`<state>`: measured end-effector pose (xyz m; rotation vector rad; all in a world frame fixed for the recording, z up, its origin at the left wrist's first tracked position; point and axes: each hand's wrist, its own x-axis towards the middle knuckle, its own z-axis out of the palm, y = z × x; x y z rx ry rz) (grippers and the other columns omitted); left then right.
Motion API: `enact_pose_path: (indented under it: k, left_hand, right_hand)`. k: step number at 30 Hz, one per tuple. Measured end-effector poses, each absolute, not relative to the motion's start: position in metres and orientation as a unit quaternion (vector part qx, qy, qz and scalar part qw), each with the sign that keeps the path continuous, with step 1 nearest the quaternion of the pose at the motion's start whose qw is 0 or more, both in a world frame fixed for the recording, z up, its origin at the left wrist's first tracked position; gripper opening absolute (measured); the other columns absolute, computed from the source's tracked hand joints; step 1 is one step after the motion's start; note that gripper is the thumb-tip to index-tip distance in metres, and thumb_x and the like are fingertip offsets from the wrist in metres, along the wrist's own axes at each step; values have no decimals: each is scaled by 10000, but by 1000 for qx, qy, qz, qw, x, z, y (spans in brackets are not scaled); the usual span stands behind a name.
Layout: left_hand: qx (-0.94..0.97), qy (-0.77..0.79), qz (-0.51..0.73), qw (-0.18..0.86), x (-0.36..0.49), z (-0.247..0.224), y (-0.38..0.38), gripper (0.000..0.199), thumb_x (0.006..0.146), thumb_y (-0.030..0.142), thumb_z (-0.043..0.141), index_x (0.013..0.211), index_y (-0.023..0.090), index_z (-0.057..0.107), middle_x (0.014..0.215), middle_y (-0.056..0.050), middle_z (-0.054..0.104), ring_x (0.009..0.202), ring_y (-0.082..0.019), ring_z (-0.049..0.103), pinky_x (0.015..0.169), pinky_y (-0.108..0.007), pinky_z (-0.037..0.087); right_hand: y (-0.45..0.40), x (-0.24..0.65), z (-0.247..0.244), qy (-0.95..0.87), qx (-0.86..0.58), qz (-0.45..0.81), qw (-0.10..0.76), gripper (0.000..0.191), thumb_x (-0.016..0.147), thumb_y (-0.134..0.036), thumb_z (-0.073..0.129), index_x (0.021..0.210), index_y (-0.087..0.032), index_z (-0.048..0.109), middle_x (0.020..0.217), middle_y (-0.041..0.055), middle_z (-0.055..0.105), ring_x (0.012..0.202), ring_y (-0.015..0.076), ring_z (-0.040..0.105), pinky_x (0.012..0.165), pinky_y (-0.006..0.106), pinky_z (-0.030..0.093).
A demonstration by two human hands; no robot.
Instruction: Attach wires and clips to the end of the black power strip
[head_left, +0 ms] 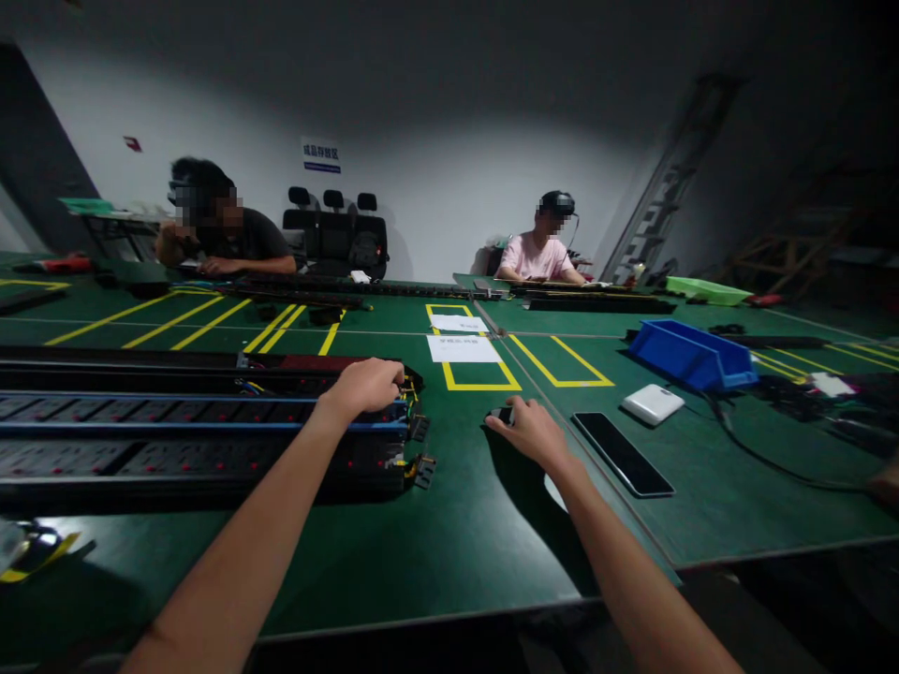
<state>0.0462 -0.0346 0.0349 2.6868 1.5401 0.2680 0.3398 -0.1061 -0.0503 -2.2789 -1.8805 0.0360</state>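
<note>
Several long black power strips (175,456) lie side by side on the green table (393,571), with wires and small black end pieces at their right ends. My left hand (369,386) rests at the right end of the back strips, its fingers curled down by the yellow wires; what they grip is hidden. To the right, my right hand (530,431) has its fingers closed around a small black part (501,415) just above the table. A white object shows partly beneath my right forearm.
A phone (623,453), a white box (653,403) and a blue bin (692,356) stand to the right. Paper sheets (464,349) lie beyond my hands. Two people sit across the table. A shiny object (32,548) lies near left.
</note>
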Motion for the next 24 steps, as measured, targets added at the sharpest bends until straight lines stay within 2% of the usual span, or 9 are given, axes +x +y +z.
enact_pose_path:
  k: [6,10,13,15,16,18,20,24]
  left_hand:
    - [901,430,34,46,53,24,3,260,761,180,580,955,259,733,973,-76,737,801,-208,658,725,-316,479]
    - [914,402,35,50,50,17,12,210,790,203,590,897,286,751,929,-66,745,775,-216,661,711,-327,473]
    - [924,375,43,62,46,14,19,197,813,215,590,877,297,757,904,-51,748,787,-209,663,703,-312,460]
    - [930,357,46,72,44,12,24,189,819,227,590,872,300,756,880,-42,747,790,-208,663,682,-301,447]
    - [932,350,47,77,43,11,26,183,822,234,588,868,298,754,868,-38,745,788,-209,663,670,-297,441]
    - [933,346,49,85,41,9,29,179,830,244,580,862,292,750,854,-36,742,782,-209,666,652,-292,429]
    - [931,349,50,90,40,6,28,184,836,244,572,873,287,747,861,-38,741,788,-210,669,653,-292,428]
    - [928,358,53,91,39,5,22,193,849,251,558,900,279,742,848,-52,732,795,-217,664,685,-305,443]
  right_hand:
    - [-103,336,-58,-662,-742,-17,102,552,904,-611,509,1280,-215,588,1087,156,646,1017,316,624,776,365,474]
    - [-96,336,-56,-683,-722,-37,102,538,893,-614,531,1264,-234,615,1101,165,645,1024,338,612,799,408,475]
    - [-87,325,-46,-694,-704,-60,143,479,893,-581,551,1213,-238,649,1156,176,633,1093,363,572,850,446,456]
    - [-77,310,-39,-718,-669,-36,187,374,924,-519,529,1137,-249,675,1106,154,656,1075,332,582,868,422,444]
    - [-71,302,-36,-738,-641,-3,209,324,945,-480,505,1088,-252,683,1045,132,674,1030,301,602,851,392,444]
    - [-55,283,-32,-767,-585,97,245,271,965,-409,475,1014,-242,683,894,81,690,835,227,630,718,323,440]
    - [-39,265,-30,-767,-553,184,268,228,947,-345,494,965,-226,687,707,29,655,632,173,583,586,282,379]
    - [-11,243,-35,-762,-520,254,291,150,873,-297,596,892,-197,705,667,12,649,593,145,550,551,248,348]
